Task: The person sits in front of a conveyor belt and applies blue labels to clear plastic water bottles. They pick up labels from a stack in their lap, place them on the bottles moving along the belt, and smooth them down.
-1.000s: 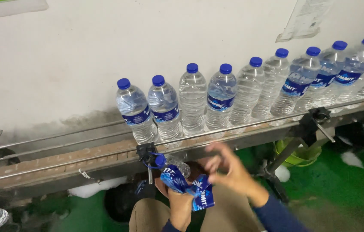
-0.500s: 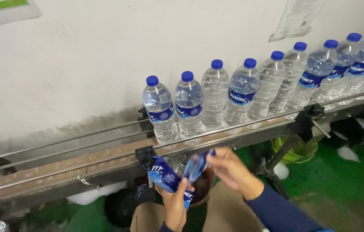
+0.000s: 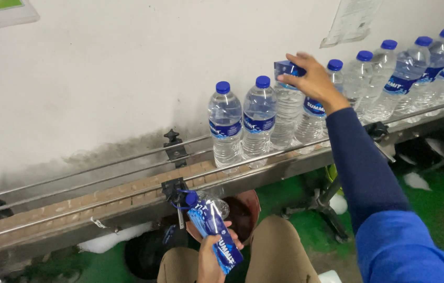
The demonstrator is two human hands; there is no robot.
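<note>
Reaching far over the conveyor [image 3: 128, 196], the right hand [image 3: 313, 78] closes its fingers on a blue label sleeve [image 3: 286, 68] at the top of a bottle [image 3: 287, 118]. Near the lap, the left hand [image 3: 211, 259] grips a stack of sleeves [image 3: 214, 230]. A careless push could tip the bottle into its close neighbours.

Right arm [image 3: 361, 162] outstretched, left grip [image 3: 212, 257] closed

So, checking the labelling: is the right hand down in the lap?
No, the right hand is raised to a bottle on the conveyor.
</note>
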